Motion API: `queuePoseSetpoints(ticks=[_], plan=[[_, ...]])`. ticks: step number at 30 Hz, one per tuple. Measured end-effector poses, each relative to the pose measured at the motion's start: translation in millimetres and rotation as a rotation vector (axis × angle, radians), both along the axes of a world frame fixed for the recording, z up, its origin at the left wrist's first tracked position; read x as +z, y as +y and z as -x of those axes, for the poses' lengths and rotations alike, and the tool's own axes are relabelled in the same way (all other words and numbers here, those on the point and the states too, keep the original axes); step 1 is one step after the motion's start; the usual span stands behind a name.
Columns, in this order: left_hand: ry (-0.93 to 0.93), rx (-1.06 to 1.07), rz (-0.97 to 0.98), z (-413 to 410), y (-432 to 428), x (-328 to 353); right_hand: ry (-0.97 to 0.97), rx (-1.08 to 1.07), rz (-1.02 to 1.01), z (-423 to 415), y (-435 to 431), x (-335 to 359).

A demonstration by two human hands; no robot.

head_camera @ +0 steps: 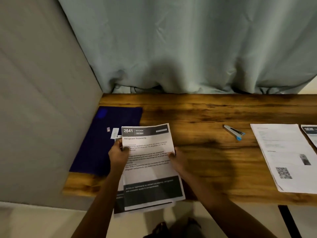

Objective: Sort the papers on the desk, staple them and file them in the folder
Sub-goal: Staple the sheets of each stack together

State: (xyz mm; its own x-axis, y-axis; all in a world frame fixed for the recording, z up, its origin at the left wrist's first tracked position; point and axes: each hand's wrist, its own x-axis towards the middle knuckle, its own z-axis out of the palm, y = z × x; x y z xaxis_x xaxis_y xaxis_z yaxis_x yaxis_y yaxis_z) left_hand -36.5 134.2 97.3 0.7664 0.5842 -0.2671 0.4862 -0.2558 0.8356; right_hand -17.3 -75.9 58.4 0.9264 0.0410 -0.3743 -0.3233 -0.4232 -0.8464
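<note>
A small stack of papers is held in both hands above the near edge of the wooden desk. Its lower part hangs out past that edge towards the person. The top sheet has a dark header reading "2641 KITCHEN" and the title "Refrigerator Restocking", and a dark band runs across its lower part. The edges of at least one more sheet peek out beneath it at 7 o'clock.

The left hand grips the stack's left edge, thumb pressed on the printed face and the other fingers curled out of sight underneath. The right hand pinches the right edge in the same way, thumb on top. It is somewhat blurred. Whether the stack rests on the desk or is lifted off it cannot be told.

At 9 to 10 o'clock from the stack a dark blue folder lies flat at the desk's left end, against the grey wall panel. The stack's top left corner overlaps the folder's right side, just beside a small white label. At 2 o'clock, well apart from the stack, a small stapler with a blue tip lies on bare wood. At 3 o'clock more printed sheets lie flat, the top one showing a QR code, and another dark-headed page is cut off by the frame's right edge. A pale curtain hangs behind the desk
</note>
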Motion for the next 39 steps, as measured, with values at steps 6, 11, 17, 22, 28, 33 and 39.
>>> queuePoseSetpoints(ticks=[6,11,17,22,28,33,39], plan=[[0.015,-0.022,-0.149,20.1,26.5,-30.5,-0.107,0.065,0.168,20.8,30.9,-16.1],[0.293,-0.072,-0.204,27.3,25.5,-42.3,-0.123,0.085,0.527,28.0,36.7,-28.9],[0.319,-0.032,-0.089,19.4,13.7,-56.9,-0.034,0.038,0.393,29.5,43.8,-19.8],[0.334,-0.059,-0.136,13.5,-4.2,-52.2,0.038,-0.070,0.337,25.8,36.8,-15.5],[0.228,-0.223,-0.317,7.2,-40.4,-38.3,0.025,-0.148,0.255,20.0,13.8,-8.2],[0.178,-0.291,-0.242,-17.7,-58.9,-37.8,0.047,-0.241,0.263,7.3,-6.9,7.5],[0.064,-0.442,-0.162,-63.8,-55.5,-72.6,0.003,-0.258,0.255,-24.2,-33.4,19.3]])
